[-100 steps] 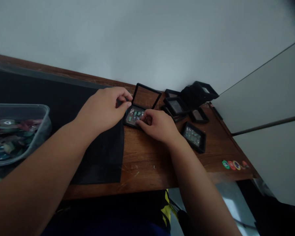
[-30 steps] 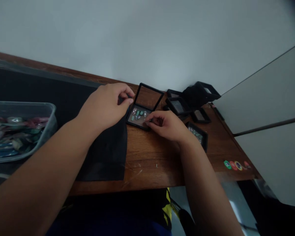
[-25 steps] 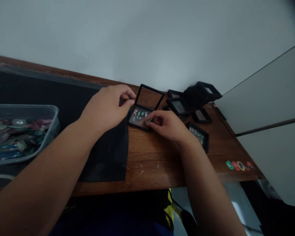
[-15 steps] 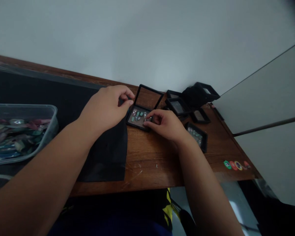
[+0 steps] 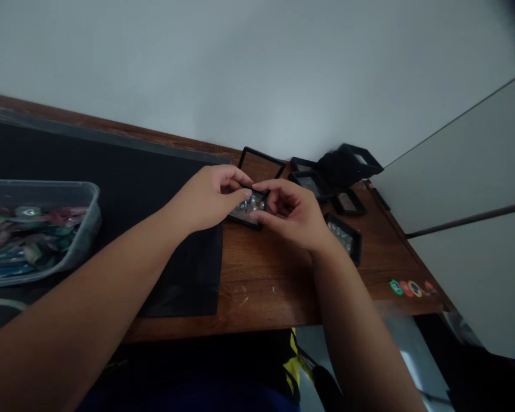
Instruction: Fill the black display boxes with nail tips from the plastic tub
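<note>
A small black-framed case [image 5: 245, 222] lies on the wooden table with its clear lid [image 5: 261, 166] raised at the back. Several small shiny pieces [image 5: 254, 201], some greenish, rest inside it. My left hand [image 5: 214, 194] reaches over the left part of the case, thumb and fingers drawn close; whatever lies between them is too small to name. From the right, my right hand [image 5: 294, 212] bends over the case, its forefinger near the left fingertips and its thumb low by the pieces. A gap shows between that thumb and forefinger.
A clear plastic tub [image 5: 95, 209] of coloured pieces stands at the left on a black mat [image 5: 189, 286]. More black frames [image 5: 311, 186] are piled behind and right of my right hand, one [image 5: 357, 246] holding pieces. Round coloured stickers [image 5: 405, 288] lie near the right edge.
My left hand has moved right, from beside the case to over it, and now covers part of the pieces. My right forefinger has risen and stretched toward the left hand.
</note>
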`<state>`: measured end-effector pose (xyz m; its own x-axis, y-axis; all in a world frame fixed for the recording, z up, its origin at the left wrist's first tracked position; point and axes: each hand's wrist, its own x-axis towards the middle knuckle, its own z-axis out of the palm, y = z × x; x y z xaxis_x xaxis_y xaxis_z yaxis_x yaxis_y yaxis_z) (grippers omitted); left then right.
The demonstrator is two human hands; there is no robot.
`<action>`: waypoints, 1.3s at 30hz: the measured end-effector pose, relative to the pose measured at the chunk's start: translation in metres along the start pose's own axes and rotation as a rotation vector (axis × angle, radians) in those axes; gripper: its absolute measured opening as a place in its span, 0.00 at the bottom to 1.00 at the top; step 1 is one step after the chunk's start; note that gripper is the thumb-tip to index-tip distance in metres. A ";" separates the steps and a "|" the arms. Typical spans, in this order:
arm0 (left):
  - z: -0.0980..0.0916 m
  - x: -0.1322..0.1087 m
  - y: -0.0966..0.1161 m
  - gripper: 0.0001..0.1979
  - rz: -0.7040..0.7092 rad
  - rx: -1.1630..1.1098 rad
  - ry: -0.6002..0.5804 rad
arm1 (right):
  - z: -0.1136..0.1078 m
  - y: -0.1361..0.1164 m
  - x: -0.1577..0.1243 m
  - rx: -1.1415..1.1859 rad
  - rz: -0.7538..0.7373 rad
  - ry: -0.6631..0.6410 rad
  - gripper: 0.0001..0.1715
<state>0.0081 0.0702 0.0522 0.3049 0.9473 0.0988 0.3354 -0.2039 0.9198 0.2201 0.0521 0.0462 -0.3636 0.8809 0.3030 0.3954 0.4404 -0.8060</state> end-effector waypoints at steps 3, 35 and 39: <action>0.004 -0.001 0.004 0.12 -0.035 -0.137 -0.047 | 0.005 -0.004 -0.001 0.067 0.011 -0.003 0.29; 0.020 -0.008 0.001 0.11 0.484 0.674 0.082 | -0.021 0.003 0.001 -0.155 -0.114 0.349 0.17; 0.028 -0.011 -0.007 0.13 0.588 0.852 -0.048 | -0.023 0.006 0.002 -0.166 -0.074 0.343 0.17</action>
<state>0.0276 0.0538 0.0338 0.6532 0.6345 0.4132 0.6360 -0.7559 0.1552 0.2411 0.0600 0.0535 -0.1040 0.8399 0.5327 0.5195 0.5026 -0.6910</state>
